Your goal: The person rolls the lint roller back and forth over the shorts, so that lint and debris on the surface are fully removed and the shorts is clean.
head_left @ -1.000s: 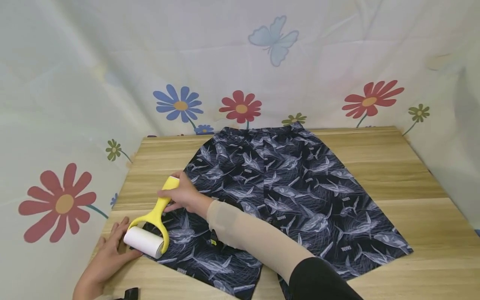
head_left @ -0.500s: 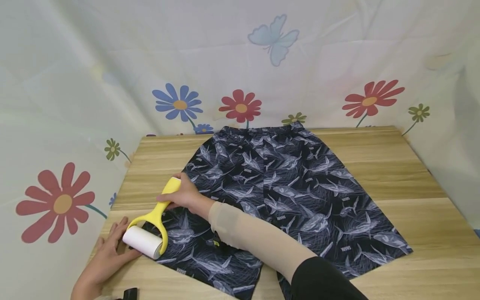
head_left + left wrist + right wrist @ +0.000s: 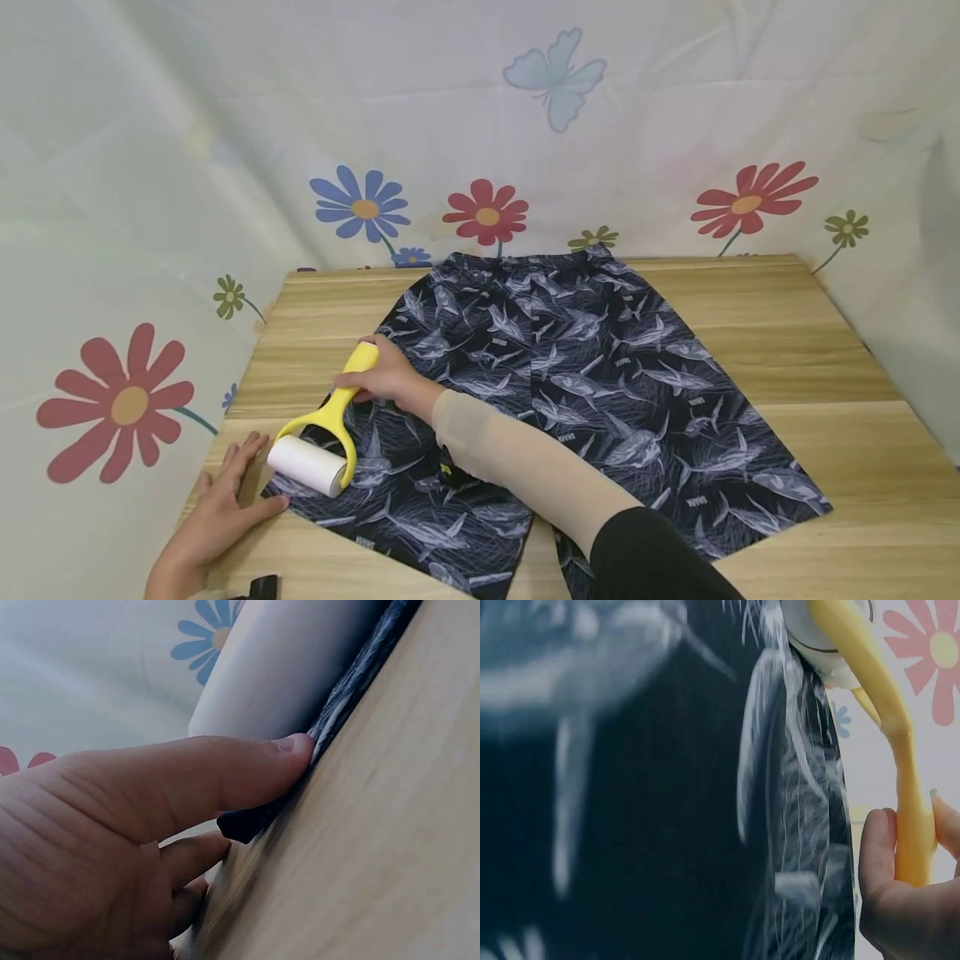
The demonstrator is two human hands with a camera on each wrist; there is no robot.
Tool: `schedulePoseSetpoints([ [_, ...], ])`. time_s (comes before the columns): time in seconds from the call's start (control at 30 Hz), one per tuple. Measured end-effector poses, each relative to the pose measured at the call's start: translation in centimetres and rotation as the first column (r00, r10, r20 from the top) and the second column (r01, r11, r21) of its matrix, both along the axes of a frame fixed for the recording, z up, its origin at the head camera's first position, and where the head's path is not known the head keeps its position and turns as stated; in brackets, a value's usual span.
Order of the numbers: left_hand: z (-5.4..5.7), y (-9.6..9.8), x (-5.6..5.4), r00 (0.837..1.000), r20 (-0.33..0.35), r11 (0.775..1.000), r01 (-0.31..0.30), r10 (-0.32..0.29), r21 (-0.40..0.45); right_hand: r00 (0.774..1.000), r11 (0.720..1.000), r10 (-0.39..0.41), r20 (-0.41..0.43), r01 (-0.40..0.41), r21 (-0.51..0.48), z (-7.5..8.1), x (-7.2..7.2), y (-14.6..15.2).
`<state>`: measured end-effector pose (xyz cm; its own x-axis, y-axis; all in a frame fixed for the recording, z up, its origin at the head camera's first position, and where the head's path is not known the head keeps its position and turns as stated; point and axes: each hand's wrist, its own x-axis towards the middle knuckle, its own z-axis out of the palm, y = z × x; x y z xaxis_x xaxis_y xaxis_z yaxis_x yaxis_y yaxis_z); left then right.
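Dark shorts [image 3: 592, 392] with a whale-like print and "SHARK" lettering lie flat, waistband toward the back. My right hand [image 3: 390, 373] grips the yellow handle of a lint roller [image 3: 309, 467], whose white roll sits over the left leg near its outer hem corner. In the right wrist view, thumb and fingers close around the handle [image 3: 913, 825]. My left hand [image 3: 213, 521] rests at that corner with fingers spread on the tabletop. Its thumb [image 3: 277, 761] presses on the hem's edge, close beside the white roll [image 3: 277, 667] in the left wrist view.
The wooden tabletop [image 3: 817, 367] runs out on both sides of the shorts. A pale curtain [image 3: 420, 100] printed with flowers and a butterfly hangs behind and at the left edge. A small black object [image 3: 262, 587] shows at the bottom, by the left wrist.
The lint roller stayed by the left thumb at first. Now my right hand has drawn it a little right and back, away from the hem corner. The left hand keeps its place.
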<state>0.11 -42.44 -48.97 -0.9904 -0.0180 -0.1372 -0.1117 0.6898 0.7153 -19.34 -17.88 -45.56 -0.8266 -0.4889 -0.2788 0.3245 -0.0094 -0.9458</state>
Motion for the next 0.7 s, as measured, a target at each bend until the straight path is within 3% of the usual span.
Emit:
schedulePoseSetpoints([
  [0.3,-0.4,-0.1,0.2,0.994,-0.089,0.996,0.07,-0.065,0.055,0.999,0.999,0.007,-0.038,-0.005,0.054,0.1,-3.9,1.9],
  [0.47,-0.3,0.0,0.0,0.991,-0.078,0.994,0.11,-0.107,0.028,0.999,0.998,0.026,-0.043,-0.023,0.058,0.3,-6.5,3.8],
  [0.7,-0.1,0.0,0.1,0.996,-0.028,0.996,0.083,-0.082,0.037,0.996,0.994,0.025,-0.088,-0.016,0.109,0.5,-8.6,5.3],
])
